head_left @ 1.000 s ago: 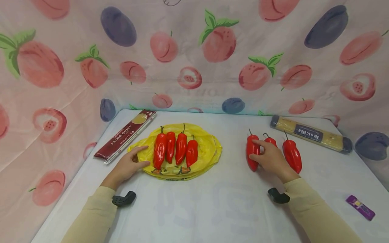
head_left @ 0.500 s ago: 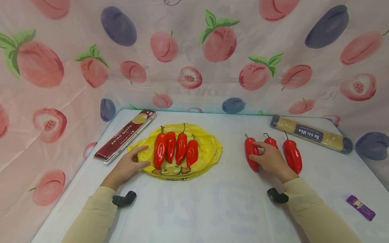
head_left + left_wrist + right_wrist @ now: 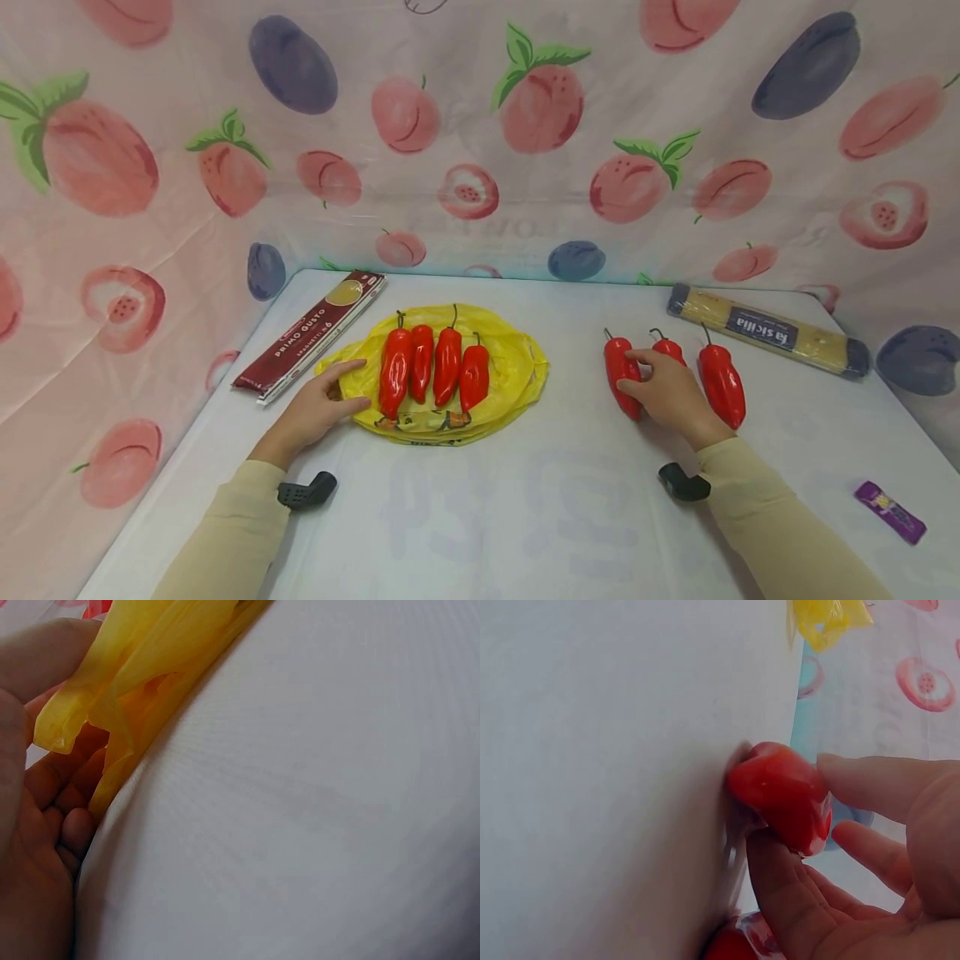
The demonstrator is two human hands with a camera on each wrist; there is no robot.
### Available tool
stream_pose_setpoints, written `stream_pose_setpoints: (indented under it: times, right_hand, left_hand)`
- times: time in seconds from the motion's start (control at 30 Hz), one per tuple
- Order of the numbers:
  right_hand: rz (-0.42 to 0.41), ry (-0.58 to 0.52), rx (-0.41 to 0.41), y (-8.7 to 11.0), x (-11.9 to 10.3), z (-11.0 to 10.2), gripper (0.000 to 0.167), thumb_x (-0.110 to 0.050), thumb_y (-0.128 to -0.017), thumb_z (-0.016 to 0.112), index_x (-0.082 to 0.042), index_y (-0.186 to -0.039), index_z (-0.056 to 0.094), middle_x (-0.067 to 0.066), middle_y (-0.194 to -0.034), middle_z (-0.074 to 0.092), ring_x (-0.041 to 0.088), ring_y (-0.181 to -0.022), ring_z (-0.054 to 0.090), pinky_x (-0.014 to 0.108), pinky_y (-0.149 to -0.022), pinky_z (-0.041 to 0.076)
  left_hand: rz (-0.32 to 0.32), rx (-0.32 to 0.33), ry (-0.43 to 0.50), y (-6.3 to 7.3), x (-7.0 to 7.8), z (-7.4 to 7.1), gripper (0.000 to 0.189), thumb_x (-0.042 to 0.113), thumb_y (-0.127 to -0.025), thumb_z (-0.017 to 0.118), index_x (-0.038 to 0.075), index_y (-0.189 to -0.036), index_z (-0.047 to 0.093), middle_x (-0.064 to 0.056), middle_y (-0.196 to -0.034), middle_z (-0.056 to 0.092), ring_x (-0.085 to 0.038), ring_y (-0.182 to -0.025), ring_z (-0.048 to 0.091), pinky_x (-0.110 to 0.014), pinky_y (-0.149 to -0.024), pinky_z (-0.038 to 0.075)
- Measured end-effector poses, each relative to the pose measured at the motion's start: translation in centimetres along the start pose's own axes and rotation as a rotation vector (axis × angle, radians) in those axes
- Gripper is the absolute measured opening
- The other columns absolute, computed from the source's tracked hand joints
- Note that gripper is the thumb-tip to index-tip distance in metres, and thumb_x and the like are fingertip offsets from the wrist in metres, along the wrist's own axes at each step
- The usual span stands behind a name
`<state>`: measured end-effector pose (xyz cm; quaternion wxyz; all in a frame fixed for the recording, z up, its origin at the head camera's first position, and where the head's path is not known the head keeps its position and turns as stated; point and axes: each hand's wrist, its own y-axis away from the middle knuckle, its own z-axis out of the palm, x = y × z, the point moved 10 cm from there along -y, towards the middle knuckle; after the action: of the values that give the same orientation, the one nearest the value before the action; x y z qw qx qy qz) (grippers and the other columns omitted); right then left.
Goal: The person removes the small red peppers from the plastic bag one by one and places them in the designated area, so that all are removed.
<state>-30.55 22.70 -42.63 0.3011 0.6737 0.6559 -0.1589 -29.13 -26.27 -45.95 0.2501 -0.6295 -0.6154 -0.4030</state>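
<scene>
My right hand (image 3: 671, 390) pinches a glossy red chili pepper (image 3: 619, 367) between thumb and fingers, low over the white table. In the right wrist view this pepper (image 3: 780, 787) is seen end-on, thumb on one side and a finger on the other. Two more red peppers lie beside that hand: one (image 3: 667, 343) partly hidden behind it, another (image 3: 722, 385) to its right. My left hand (image 3: 318, 408) rests at the left edge of a flattened yellow plastic bag (image 3: 517, 375), thumb and index finger apart. On the bag several red peppers (image 3: 447, 365) lie in a row, stems pointing away.
A dark red spaghetti packet (image 3: 307, 337) lies at the back left of the table. At the back right is a clear pack of spaghetti (image 3: 772, 329) with a dark label. A small purple packet (image 3: 890, 512) lies near the right edge. Fruit-print cloth (image 3: 465, 100) hangs behind.
The pepper in my right hand has turned, its stem end swinging to the left and its lower end slightly right. My left hand and the peppers on the bag have stayed put.
</scene>
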Motion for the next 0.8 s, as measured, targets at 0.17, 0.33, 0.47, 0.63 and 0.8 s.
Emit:
stream_pose_setpoints:
  times: [0.17,0.33,0.47,0.63,0.8]
  right_hand:
    - [0.008,0.005,-0.002,0.11,0.04,-0.07,0.071,-0.027,-0.093,0.071,-0.001,-0.151,0.038,0.029,-0.134,0.052,0.048,-0.122,0.048,0.049,-0.081,0.059]
    - [0.001,0.014,0.001,0.34,-0.16,-0.22,0.071,-0.026,-0.094,0.071,0.0,-0.151,0.039,0.029,-0.132,0.053,0.047,-0.12,0.048,0.049,-0.081,0.059]
    - [0.004,0.014,0.001,0.44,-0.21,-0.27,0.071,-0.026,-0.093,0.071,0.0,-0.151,0.039,0.029,-0.131,0.054,0.047,-0.118,0.049,0.049,-0.079,0.059]
    - [0.017,0.015,0.0,0.48,-0.06,-0.38,0.072,-0.026,-0.093,0.071,0.0,-0.151,0.038,0.029,-0.132,0.053,0.047,-0.12,0.047,0.049,-0.079,0.059]
    - [0.027,0.017,0.0,0.41,0.2,-0.5,0.073,-0.027,-0.093,0.072,0.001,-0.152,0.037,0.029,-0.132,0.052,0.048,-0.121,0.045,0.051,-0.08,0.058]
  left_hand:
    - [-0.001,-0.001,0.0,0.08,0.05,-0.01,0.077,0.04,-0.088,0.076,0.02,-0.153,0.042,-0.019,-0.157,0.03,-0.041,-0.139,0.032,-0.061,-0.111,0.032]
    - [0.008,-0.001,-0.008,0.13,0.22,-0.03,0.076,0.04,-0.088,0.075,0.019,-0.153,0.042,-0.02,-0.157,0.03,-0.042,-0.139,0.031,-0.063,-0.111,0.03]
    - [0.011,-0.002,-0.009,0.1,0.19,-0.03,0.076,0.04,-0.088,0.075,0.018,-0.153,0.042,-0.02,-0.157,0.03,-0.042,-0.139,0.031,-0.062,-0.111,0.03]
    - [0.01,-0.001,-0.004,0.04,0.11,-0.01,0.076,0.04,-0.088,0.075,0.018,-0.153,0.042,-0.02,-0.158,0.03,-0.041,-0.139,0.032,-0.061,-0.111,0.031]
    - [0.011,0.001,-0.006,0.06,0.15,0.02,0.077,0.04,-0.088,0.075,0.018,-0.153,0.041,-0.02,-0.158,0.029,-0.041,-0.14,0.031,-0.061,-0.112,0.03]
